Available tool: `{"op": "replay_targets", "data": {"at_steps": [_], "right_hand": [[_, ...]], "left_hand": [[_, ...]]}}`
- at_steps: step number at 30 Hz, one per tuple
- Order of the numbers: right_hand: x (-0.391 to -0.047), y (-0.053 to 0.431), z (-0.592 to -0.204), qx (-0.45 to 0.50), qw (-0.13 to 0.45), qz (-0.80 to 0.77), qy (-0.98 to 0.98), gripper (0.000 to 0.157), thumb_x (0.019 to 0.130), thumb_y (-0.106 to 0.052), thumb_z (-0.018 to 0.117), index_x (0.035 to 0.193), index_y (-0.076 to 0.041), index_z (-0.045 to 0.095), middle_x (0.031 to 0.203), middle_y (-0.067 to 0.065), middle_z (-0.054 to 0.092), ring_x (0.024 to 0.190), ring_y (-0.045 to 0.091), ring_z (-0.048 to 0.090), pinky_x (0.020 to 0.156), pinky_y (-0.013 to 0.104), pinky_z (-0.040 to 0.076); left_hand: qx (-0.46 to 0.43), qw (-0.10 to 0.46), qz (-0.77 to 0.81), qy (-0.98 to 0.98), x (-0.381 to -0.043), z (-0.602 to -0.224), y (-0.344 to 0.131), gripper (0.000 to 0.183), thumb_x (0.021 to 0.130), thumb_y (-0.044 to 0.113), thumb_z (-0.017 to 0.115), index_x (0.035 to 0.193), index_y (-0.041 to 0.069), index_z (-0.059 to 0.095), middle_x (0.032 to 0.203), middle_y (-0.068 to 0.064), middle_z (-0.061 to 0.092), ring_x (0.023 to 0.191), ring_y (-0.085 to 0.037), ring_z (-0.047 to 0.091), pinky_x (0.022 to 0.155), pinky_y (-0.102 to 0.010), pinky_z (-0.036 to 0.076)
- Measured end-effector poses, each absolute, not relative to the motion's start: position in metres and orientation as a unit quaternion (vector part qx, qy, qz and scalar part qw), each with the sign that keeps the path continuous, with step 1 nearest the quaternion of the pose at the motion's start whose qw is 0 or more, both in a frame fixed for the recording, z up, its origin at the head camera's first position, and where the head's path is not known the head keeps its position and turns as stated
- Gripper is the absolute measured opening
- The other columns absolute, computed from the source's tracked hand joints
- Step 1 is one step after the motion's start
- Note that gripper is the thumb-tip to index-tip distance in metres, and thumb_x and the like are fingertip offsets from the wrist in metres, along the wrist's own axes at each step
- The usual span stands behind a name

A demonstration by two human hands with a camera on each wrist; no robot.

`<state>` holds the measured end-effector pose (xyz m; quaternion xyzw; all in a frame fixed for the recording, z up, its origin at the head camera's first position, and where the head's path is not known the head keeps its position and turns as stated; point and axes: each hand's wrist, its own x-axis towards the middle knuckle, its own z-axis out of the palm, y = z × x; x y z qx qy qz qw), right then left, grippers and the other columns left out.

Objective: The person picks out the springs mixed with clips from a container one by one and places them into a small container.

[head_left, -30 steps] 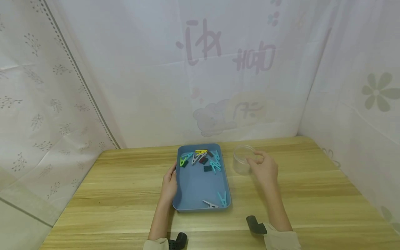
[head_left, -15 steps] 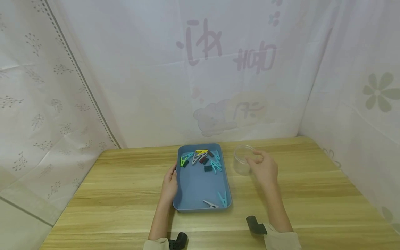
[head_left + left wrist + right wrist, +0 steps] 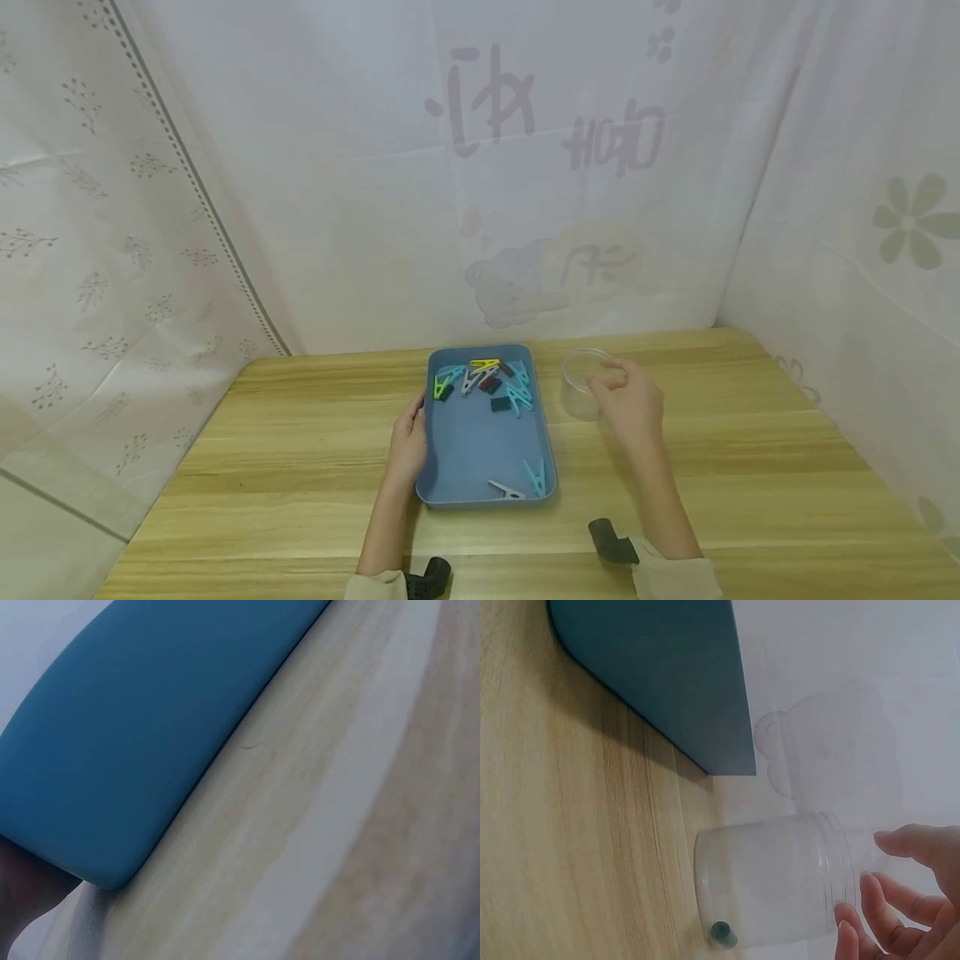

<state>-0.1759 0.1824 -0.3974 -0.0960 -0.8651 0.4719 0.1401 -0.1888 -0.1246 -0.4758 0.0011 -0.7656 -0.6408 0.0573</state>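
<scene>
A blue tray (image 3: 480, 450) lies on the table, holding several clothespins, among them a yellow one (image 3: 484, 364) and a grey one (image 3: 507, 491), plus small dark blocky pieces (image 3: 500, 404). My left hand (image 3: 407, 446) holds the tray's left side, thumb at the rim; its other fingers are partly hidden. To the right of the tray stands a clear jar (image 3: 579, 400), uncovered. My right hand (image 3: 632, 406) is at the jar's mouth, fingers loosely bent and apart, with nothing seen between them. A small dark green piece (image 3: 721, 934) appears at the jar's bottom in the right wrist view.
The wooden table (image 3: 300, 467) reaches back to a printed white cloth (image 3: 375, 208), with more cloth at both sides. A dark wrist mount (image 3: 613, 542) sits at the right sleeve and another mount (image 3: 429, 579) at the left.
My right hand has shifted slightly left at the jar's mouth. The left hand, the tray and its contents look unchanged.
</scene>
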Motion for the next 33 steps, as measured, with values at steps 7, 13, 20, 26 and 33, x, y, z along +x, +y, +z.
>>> {"op": "replay_targets", "data": {"at_steps": [7, 13, 20, 26, 33], "right_hand": [[-0.176, 0.174, -0.397, -0.078, 0.149, 0.464, -0.870, 0.043, 0.101, -0.021, 0.070, 0.136, 0.002, 0.064, 0.111, 0.031, 0.074, 0.096, 0.044, 0.073, 0.071, 0.039, 0.065], [-0.177, 0.169, -0.397, -0.063, 0.147, 0.456, -0.875, 0.041, 0.100, -0.020, 0.071, 0.134, 0.001, 0.065, 0.110, 0.030, 0.074, 0.097, 0.043, 0.074, 0.072, 0.043, 0.066], [-0.178, 0.165, -0.399, -0.033, 0.147, 0.454, -0.878, 0.038, 0.100, -0.018, 0.071, 0.132, 0.003, 0.066, 0.112, 0.029, 0.073, 0.093, 0.041, 0.075, 0.072, 0.044, 0.066], [-0.178, 0.163, -0.400, -0.006, 0.138, 0.456, -0.879, 0.036, 0.099, -0.013, 0.071, 0.131, 0.004, 0.066, 0.122, 0.027, 0.069, 0.094, 0.039, 0.075, 0.075, 0.046, 0.066], [-0.180, 0.160, -0.401, 0.017, 0.133, 0.451, -0.882, 0.036, 0.098, -0.013, 0.073, 0.128, 0.005, 0.067, 0.122, 0.026, 0.070, 0.094, 0.038, 0.075, 0.077, 0.046, 0.066]], "left_hand": [[0.002, 0.054, -0.642, -0.765, -0.190, -0.477, -0.126, 0.047, 0.114, 0.002, 0.031, 0.159, -0.009, 0.035, 0.166, -0.030, 0.034, 0.157, -0.047, 0.025, 0.129, -0.061, 0.022], [0.006, 0.058, -0.647, -0.760, -0.189, -0.476, -0.125, 0.047, 0.113, 0.002, 0.032, 0.159, -0.009, 0.036, 0.165, -0.030, 0.035, 0.157, -0.047, 0.026, 0.129, -0.061, 0.023], [0.007, 0.060, -0.651, -0.757, -0.189, -0.475, -0.123, 0.047, 0.113, 0.003, 0.032, 0.159, -0.009, 0.036, 0.166, -0.030, 0.034, 0.157, -0.047, 0.025, 0.129, -0.061, 0.022], [0.015, 0.061, -0.645, -0.762, -0.191, -0.477, -0.124, 0.047, 0.113, 0.003, 0.032, 0.159, -0.009, 0.037, 0.165, -0.030, 0.035, 0.157, -0.047, 0.025, 0.129, -0.060, 0.021], [0.014, 0.063, -0.637, -0.768, -0.191, -0.477, -0.124, 0.047, 0.113, 0.001, 0.032, 0.158, -0.010, 0.037, 0.165, -0.031, 0.035, 0.157, -0.047, 0.026, 0.129, -0.060, 0.022]]}}
